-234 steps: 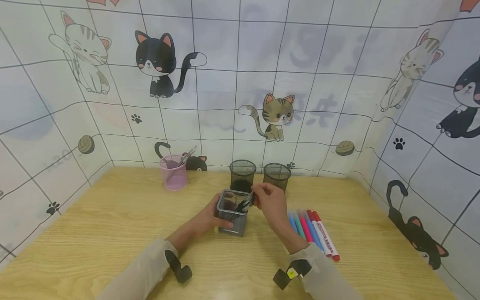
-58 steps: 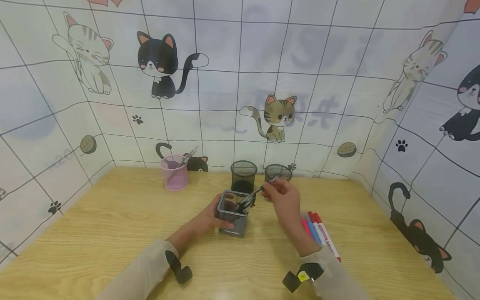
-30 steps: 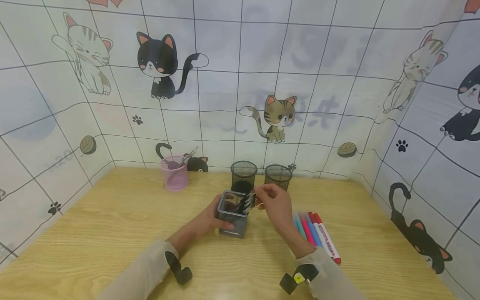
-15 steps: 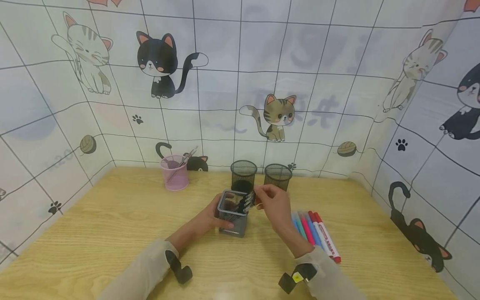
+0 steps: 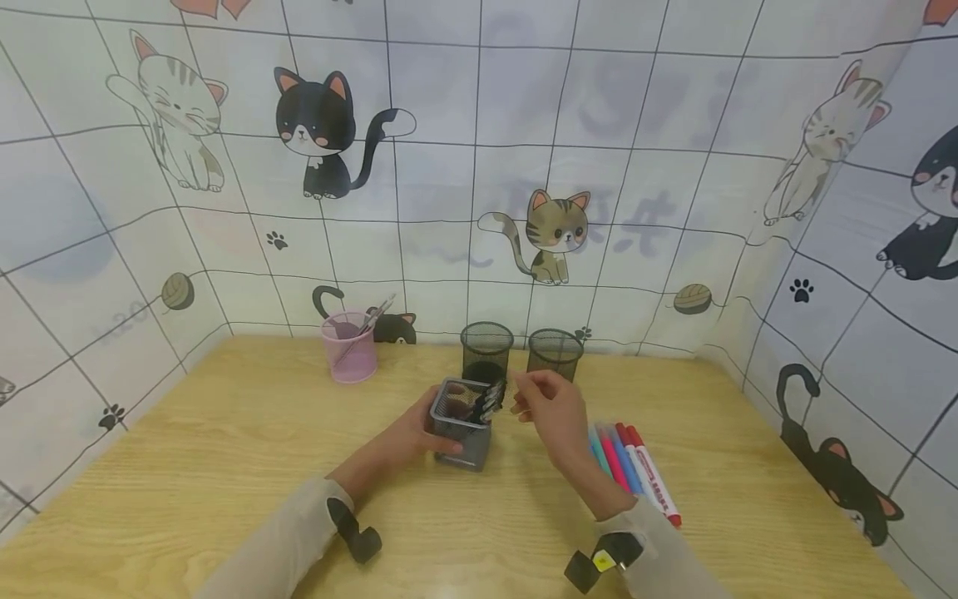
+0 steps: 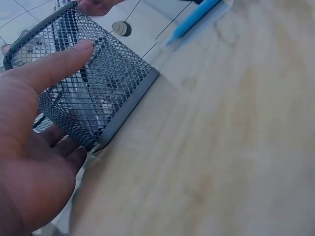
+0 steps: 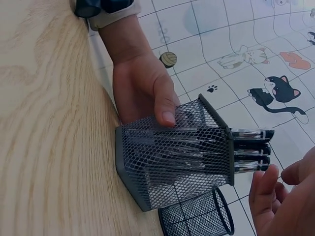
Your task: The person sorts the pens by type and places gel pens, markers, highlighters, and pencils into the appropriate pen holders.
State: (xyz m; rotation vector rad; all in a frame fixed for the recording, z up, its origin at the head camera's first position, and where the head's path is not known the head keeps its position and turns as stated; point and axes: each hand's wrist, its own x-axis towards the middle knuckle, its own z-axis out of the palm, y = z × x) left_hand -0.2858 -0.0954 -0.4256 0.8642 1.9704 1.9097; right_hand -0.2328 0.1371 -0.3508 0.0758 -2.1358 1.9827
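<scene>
My left hand (image 5: 410,434) grips a square grey mesh pen holder (image 5: 473,449) from its left side, thumb across the near wall. Several gel pens (image 7: 252,147) lean together in the holder, their ends sticking out past the rim. My right hand (image 5: 555,413) is just right of those ends, fingers loosely bent and nothing seen between them. In the right wrist view, the fingertips of the right hand (image 7: 283,201) are very close to the lowest pen end; whether they touch is unclear. Through the mesh of the holder (image 6: 110,88), the left wrist view shows the pen barrels.
Two round black mesh cups (image 5: 486,339) stand behind the holder. A pink cup (image 5: 352,359) with slim tools is at the back left. Coloured markers (image 5: 630,466) lie side by side right of the right hand, partly behind the forearm. A patterned cloth wall (image 5: 636,108) encloses the table.
Earlier my right hand held a pen out to the right above the holder; the pen then went back among the others. Now that hand has drawn slightly right, and the holder has shifted slightly left.
</scene>
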